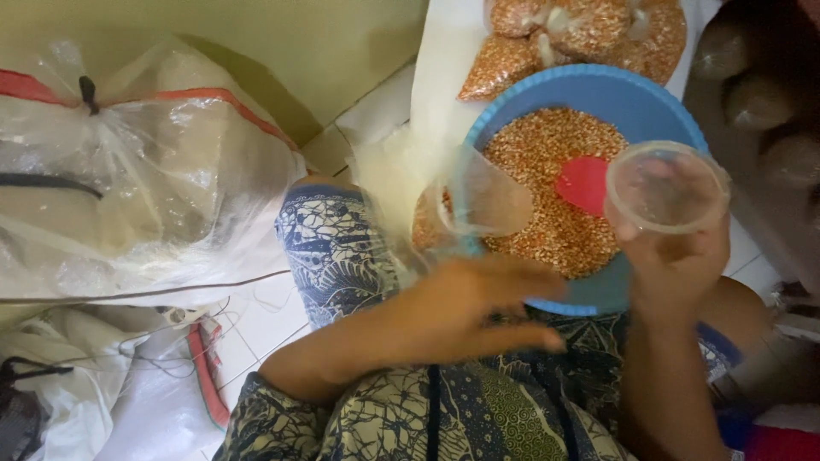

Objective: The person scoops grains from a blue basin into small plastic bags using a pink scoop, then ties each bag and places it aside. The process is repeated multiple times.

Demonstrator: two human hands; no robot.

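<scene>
Patterned blue cloth covers the lap nearest the camera, and both forearms rise from it. Left hand is blurred, its fingers stretched out flat and close together, lying against the mouth of a clear bag that stands open just above it; whether it pinches the plastic I cannot tell. That bag is thin and see-through, with some orange-red grain showing at its bottom, and it overlaps the near-left rim of a blue basin. Right hand is wrapped round a clear plastic cup, held from below, mouth tilted toward the camera, looking empty, over the basin's right side. Inside the basin lies a heap of the same grain with a red scoop or lid resting on it, partly hidden by the cup. Beyond the basin sit filled grain bags on a white sack. To the left, a big clear sack with red-edged ties stands on the tiled floor.
</scene>
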